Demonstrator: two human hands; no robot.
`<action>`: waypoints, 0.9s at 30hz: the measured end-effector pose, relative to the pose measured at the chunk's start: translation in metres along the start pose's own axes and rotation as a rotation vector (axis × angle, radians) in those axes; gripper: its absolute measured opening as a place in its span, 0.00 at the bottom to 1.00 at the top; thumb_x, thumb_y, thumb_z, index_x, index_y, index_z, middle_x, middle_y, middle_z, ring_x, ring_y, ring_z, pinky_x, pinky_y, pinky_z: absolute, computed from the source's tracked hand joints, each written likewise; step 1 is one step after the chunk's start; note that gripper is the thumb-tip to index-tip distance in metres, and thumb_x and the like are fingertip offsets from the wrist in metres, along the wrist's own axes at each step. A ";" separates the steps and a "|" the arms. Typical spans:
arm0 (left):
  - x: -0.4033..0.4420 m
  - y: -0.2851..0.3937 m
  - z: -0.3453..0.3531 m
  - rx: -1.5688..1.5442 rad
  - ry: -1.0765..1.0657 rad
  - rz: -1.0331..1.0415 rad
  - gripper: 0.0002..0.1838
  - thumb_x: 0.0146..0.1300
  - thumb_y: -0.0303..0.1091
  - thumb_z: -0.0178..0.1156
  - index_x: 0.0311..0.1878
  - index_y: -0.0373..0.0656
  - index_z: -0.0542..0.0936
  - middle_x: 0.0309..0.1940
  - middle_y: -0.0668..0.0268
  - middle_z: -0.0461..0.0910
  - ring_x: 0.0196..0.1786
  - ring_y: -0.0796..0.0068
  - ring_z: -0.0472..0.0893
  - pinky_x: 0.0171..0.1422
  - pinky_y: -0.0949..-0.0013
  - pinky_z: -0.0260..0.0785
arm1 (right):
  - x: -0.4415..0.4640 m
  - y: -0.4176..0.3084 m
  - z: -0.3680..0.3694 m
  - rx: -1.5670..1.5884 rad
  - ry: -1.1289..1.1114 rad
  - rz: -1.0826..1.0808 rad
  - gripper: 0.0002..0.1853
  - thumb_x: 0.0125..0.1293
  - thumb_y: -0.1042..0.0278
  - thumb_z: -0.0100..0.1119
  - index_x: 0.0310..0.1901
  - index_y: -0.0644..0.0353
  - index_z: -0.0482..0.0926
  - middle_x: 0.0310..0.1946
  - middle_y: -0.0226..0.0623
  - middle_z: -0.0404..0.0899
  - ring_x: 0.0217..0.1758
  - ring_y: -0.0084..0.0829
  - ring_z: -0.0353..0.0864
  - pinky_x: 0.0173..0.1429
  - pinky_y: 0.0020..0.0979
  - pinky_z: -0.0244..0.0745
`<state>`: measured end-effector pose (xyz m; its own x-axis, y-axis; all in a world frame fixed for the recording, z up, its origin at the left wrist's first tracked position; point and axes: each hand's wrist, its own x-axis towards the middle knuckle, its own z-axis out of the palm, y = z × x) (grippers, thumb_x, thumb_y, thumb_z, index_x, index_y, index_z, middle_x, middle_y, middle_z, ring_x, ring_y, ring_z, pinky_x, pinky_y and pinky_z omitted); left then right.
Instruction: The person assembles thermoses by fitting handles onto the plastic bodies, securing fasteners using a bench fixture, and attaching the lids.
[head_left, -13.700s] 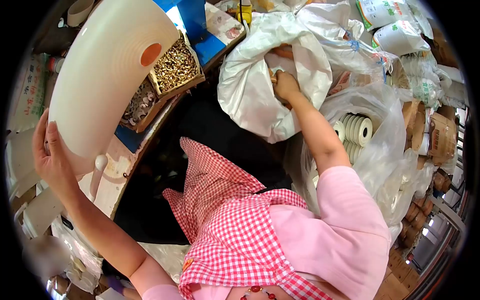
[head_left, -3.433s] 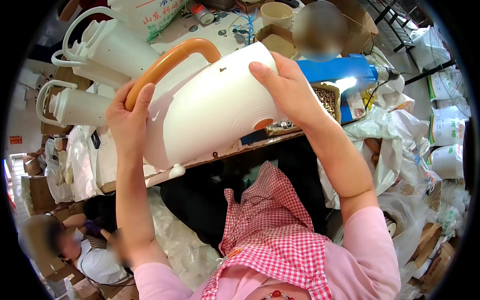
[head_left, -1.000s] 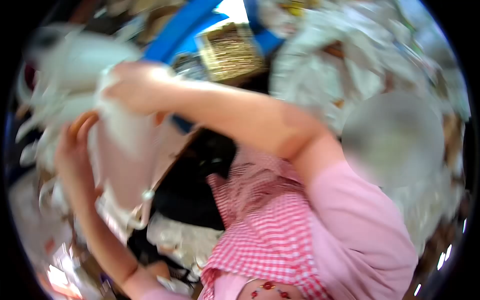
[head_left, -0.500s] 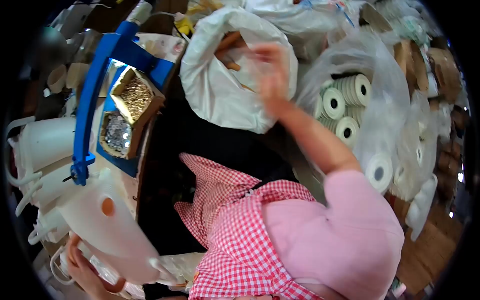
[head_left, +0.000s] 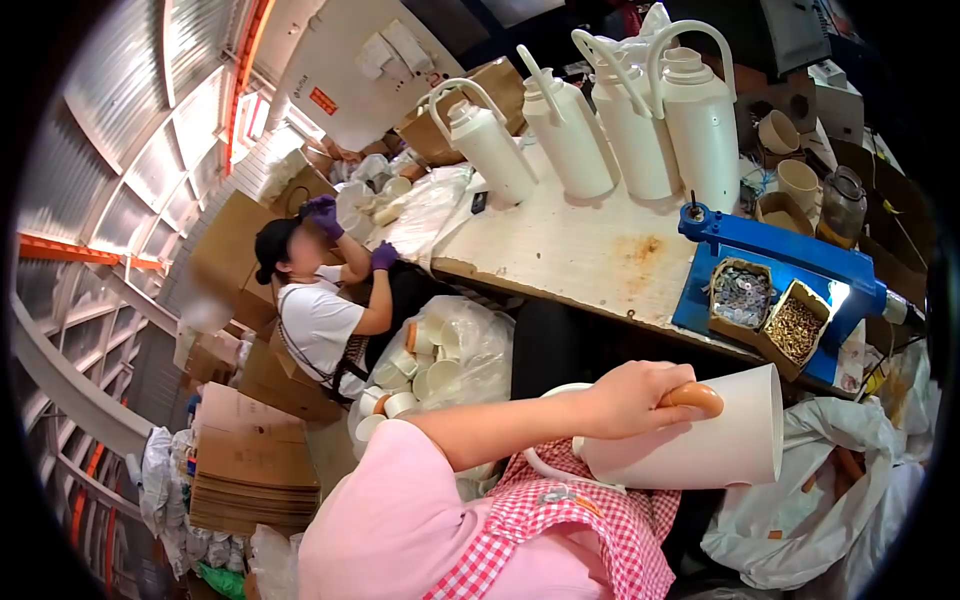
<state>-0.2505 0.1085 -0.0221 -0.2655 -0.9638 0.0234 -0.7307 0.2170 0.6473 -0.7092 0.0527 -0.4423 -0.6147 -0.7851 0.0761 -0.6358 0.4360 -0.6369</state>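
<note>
My left hand (head_left: 640, 400) is closed around a glossy brown handle (head_left: 698, 399), whose rounded end sticks out past my fingers. The handle lies against the side of a white jug body (head_left: 735, 435); whether it is fastened there I cannot tell. The jug body lies on its side above my checked apron, its wide end pointing right. A white carrying loop (head_left: 545, 465) shows at its other end, partly behind my forearm. My right hand is out of view. To the right, an open white bag (head_left: 775, 540) holds brown pieces.
Several white jugs (head_left: 570, 140) stand on the worktable (head_left: 590, 245). A blue press (head_left: 790, 255) carries boxes of washers (head_left: 740, 290) and brass-coloured screws (head_left: 795, 328). A co-worker in purple gloves (head_left: 383, 256) sits at left, near a bag of white cups (head_left: 435, 365) and stacked cardboard (head_left: 250, 450).
The view has swung left, bringing the co-worker and standing jugs into sight. My right hand, blurred over the white bag before, has left the view. The jug body now lies across my lap.
</note>
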 end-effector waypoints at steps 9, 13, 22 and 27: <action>0.034 0.035 -0.014 -0.102 -0.053 -0.197 0.21 0.68 0.40 0.65 0.62 0.49 0.76 0.39 0.65 0.78 0.38 0.73 0.80 0.42 0.69 0.75 | 0.029 -0.017 0.007 0.023 -0.102 -0.019 0.24 0.63 0.58 0.66 0.57 0.63 0.81 0.52 0.43 0.82 0.54 0.39 0.81 0.58 0.36 0.76; 0.035 0.025 -0.018 -0.195 -0.179 -0.242 0.22 0.72 0.42 0.61 0.67 0.54 0.72 0.27 0.70 0.76 0.21 0.83 0.75 0.26 0.75 0.71 | 0.031 -0.015 -0.005 0.039 -0.078 -0.005 0.25 0.61 0.57 0.68 0.57 0.63 0.81 0.52 0.44 0.81 0.54 0.39 0.80 0.57 0.36 0.76; 0.025 -0.019 -0.018 -0.237 -0.084 -0.202 0.22 0.69 0.37 0.64 0.64 0.46 0.75 0.46 0.55 0.85 0.47 0.61 0.86 0.55 0.63 0.75 | 0.037 -0.035 -0.100 0.147 0.087 -0.074 0.30 0.57 0.54 0.73 0.57 0.65 0.81 0.54 0.46 0.79 0.55 0.39 0.80 0.57 0.35 0.75; 0.000 -0.024 -0.017 -0.474 0.041 -0.173 0.25 0.62 0.32 0.70 0.63 0.43 0.79 0.59 0.54 0.82 0.60 0.64 0.83 0.65 0.65 0.73 | 0.015 -0.196 -0.195 0.486 0.202 -0.384 0.32 0.54 0.53 0.75 0.57 0.66 0.81 0.54 0.47 0.78 0.55 0.39 0.79 0.57 0.35 0.75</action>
<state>-0.2223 0.1007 -0.0242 -0.1338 -0.9868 -0.0908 -0.3931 -0.0312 0.9190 -0.6846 0.0412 -0.1665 -0.4917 -0.7266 0.4799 -0.5734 -0.1447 -0.8064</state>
